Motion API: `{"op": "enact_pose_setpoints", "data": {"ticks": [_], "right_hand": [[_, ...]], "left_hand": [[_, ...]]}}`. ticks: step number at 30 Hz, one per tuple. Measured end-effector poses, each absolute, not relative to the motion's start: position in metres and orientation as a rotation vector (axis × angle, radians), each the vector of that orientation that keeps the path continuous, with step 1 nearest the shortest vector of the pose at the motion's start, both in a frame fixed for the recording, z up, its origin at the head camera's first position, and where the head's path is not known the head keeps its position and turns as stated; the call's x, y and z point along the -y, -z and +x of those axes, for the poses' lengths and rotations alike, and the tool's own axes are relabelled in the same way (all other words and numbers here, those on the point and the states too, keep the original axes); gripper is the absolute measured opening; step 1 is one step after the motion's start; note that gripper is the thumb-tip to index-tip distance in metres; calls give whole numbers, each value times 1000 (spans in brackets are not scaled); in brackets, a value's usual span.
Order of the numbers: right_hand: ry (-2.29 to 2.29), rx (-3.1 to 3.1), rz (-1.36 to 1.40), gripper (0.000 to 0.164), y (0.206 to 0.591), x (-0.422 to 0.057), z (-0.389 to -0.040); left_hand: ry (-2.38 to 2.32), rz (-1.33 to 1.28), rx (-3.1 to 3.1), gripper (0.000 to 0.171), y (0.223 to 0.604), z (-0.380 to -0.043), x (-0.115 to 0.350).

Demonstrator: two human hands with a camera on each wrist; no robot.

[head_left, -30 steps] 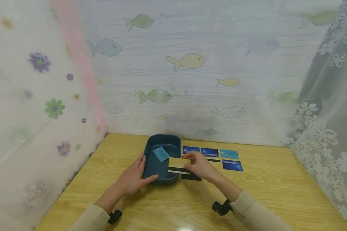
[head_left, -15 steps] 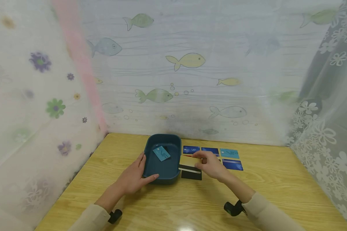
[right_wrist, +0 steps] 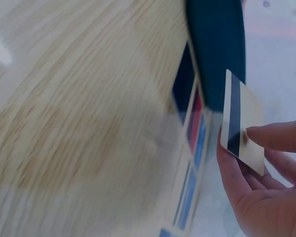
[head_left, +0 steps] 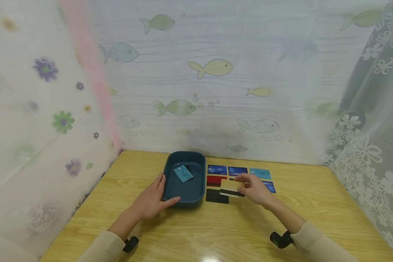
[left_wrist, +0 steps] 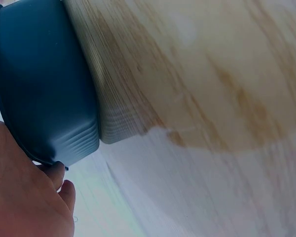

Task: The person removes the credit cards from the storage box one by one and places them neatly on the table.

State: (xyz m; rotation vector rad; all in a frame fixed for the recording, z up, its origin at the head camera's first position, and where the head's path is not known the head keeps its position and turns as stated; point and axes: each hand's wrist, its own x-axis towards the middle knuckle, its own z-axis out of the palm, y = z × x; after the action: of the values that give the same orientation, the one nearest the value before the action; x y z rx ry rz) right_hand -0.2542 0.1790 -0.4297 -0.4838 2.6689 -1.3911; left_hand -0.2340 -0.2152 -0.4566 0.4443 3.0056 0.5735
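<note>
A dark blue rectangular tray stands on the table. My left hand rests against its near left corner, thumb at the front rim and fingers along the left side. Inside lies a light-blue VIP card, partly covering a dark card. My right hand pinches a gold card with a black stripe between thumb and fingers, over the laid-out cards. Under it show a black card and a red card. In the right wrist view the gold card stands tilted.
Behind these lie a blue VIP card, another blue card and a light-blue VIP card. One more blue card is partly hidden by my right hand. The wood-grain table meets a fish-print curtain behind.
My right hand has moved right with the gold card, from over the tray's right rim to over the cards, uncovering the red and black ones. My left hand and the tray stay put.
</note>
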Motion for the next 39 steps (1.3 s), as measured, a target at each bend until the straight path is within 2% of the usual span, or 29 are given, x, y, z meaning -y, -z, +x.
{"op": "enact_pose_setpoints", "data": {"ticks": [15, 39], "right_hand": [[1295, -2710, -400, 26, 449, -205, -253], [1048, -2843, -457, 32, 458, -199, -256]], "left_hand": [[-570, 440, -3003, 117, 457, -235, 216], [-562, 452, -3011, 119, 457, -235, 216]]}}
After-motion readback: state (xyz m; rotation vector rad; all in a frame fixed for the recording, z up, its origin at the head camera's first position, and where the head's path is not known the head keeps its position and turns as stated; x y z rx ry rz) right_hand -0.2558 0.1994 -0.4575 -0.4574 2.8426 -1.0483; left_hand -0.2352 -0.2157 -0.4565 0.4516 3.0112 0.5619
